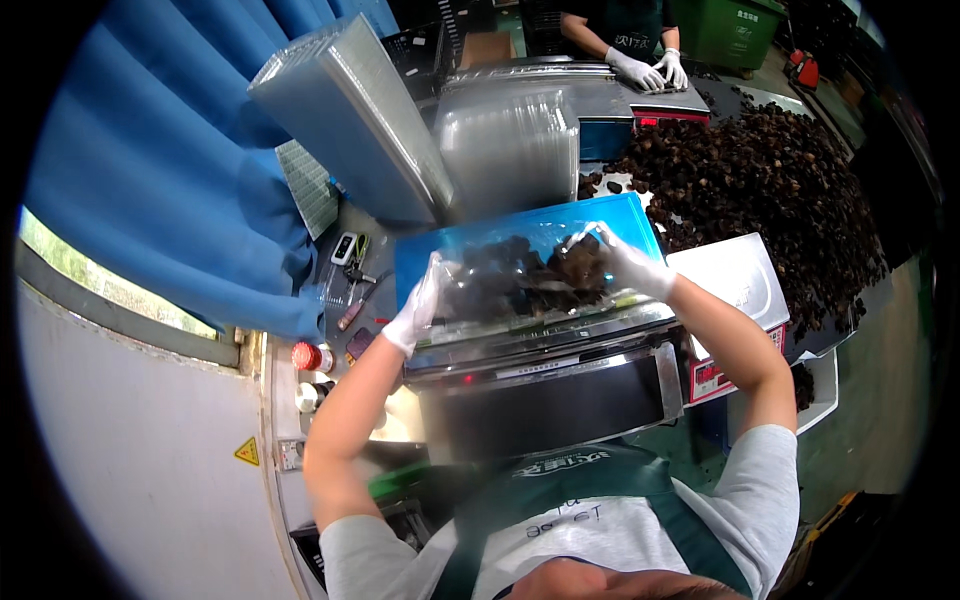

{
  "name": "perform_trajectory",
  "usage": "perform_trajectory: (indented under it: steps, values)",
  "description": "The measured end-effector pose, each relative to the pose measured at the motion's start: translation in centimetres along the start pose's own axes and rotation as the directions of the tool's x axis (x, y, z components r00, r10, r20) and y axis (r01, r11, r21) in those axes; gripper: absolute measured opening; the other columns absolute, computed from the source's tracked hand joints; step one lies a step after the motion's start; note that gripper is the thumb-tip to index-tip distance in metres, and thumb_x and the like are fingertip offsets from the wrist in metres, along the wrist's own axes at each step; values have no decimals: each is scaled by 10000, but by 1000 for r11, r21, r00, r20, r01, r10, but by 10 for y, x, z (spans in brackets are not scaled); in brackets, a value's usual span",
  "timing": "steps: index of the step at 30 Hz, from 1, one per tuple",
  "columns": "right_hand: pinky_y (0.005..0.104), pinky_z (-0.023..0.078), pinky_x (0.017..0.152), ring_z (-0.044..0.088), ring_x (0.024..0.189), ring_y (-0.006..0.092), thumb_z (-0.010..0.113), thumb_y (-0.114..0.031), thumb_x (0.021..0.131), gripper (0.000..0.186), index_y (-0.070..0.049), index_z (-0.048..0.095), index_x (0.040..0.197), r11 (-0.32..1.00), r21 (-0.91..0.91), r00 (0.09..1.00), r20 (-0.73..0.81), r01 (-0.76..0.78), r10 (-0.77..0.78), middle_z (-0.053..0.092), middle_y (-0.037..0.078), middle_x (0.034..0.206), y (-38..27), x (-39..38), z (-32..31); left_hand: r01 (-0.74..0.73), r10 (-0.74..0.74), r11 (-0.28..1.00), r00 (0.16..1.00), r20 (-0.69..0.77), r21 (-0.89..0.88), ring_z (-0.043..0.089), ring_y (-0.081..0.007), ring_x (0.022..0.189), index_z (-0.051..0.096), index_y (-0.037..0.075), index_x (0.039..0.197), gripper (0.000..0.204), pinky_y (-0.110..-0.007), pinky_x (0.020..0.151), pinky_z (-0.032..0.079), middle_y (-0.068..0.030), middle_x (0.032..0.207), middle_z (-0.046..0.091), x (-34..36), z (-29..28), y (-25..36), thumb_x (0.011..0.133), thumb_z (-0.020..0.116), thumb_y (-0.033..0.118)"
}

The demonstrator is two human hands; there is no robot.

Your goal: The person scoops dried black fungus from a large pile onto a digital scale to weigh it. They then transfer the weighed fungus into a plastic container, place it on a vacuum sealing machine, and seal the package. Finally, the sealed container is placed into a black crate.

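Note:
Between my two white-gloved hands is a clear plastic pack of dark brown, mushroom-like pieces [500, 280], slightly blurred. My left hand [420, 305] grips its left end, fingers pointing up along the side. At the right end, my right hand [635, 265] has its fingers closed on the clear plastic. Beneath the pack lies a bright blue surface [630, 212]. Closer to me stands a metal-edged machine [540, 390] with a dark front and a small red light; the pack is over its far edge.
Tall stacks of clear plastic trays [350, 120] stand beyond the blue surface. To the right are a white-topped scale [735, 275] and a big heap of dark brown pieces [750, 180]. Across the table, a co-worker's gloved hands [650, 72] rest at another scale. A blue curtain [170, 170] hangs left.

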State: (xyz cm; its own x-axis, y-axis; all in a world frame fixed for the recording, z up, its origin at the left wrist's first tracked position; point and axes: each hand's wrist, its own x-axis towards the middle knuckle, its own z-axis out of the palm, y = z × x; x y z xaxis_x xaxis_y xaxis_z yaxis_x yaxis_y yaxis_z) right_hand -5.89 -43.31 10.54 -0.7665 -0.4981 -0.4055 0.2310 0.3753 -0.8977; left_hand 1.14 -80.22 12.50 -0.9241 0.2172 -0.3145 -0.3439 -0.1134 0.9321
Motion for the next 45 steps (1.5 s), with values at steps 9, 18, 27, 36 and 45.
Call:
perform_trajectory:
  steps: [9,18,27,36,45]
  values:
    - [569,557,886,566,1060,257,549,-512,969,666,-143,379,1496,799,418,891,336,-432,306,479,129,1387,73,-159,70,346,-357,934,913,196,93,606,-268,1105,489,92,1364,549,-534,898,536,-118,1255,598,-149,26,-115,1002,475,504]
    - [404,499,937,617,1144,249,578,-278,967,479,18,547,1343,824,530,959,-63,-202,275,639,132,1249,126,-224,93,429,-477,840,875,-77,-332,640,-260,1075,556,17,1271,381,-422,881,538,-144,1156,646,-220,57,-133,996,529,280]
    - [277,380,573,463,624,82,585,-218,990,338,24,592,754,993,45,572,-820,105,-23,534,3,655,142,-216,110,52,87,987,613,-786,150,365,-66,626,494,49,737,381,-271,544,319,46,666,407,-212,94,-145,1058,447,246]
    - [241,426,588,512,627,63,588,-210,980,242,-39,707,858,878,355,830,-341,-321,441,618,-23,717,292,-257,143,531,-457,844,788,-414,80,552,-125,689,634,36,908,242,-307,601,455,-28,780,618,-255,108,-239,1011,511,218]
    - [265,468,657,561,707,129,507,-213,1003,248,-23,652,1068,787,474,918,193,-396,346,648,41,811,207,-217,163,262,-53,857,901,430,-444,597,-148,984,562,41,1243,359,-299,767,546,-82,1130,595,-196,173,-222,930,631,202]
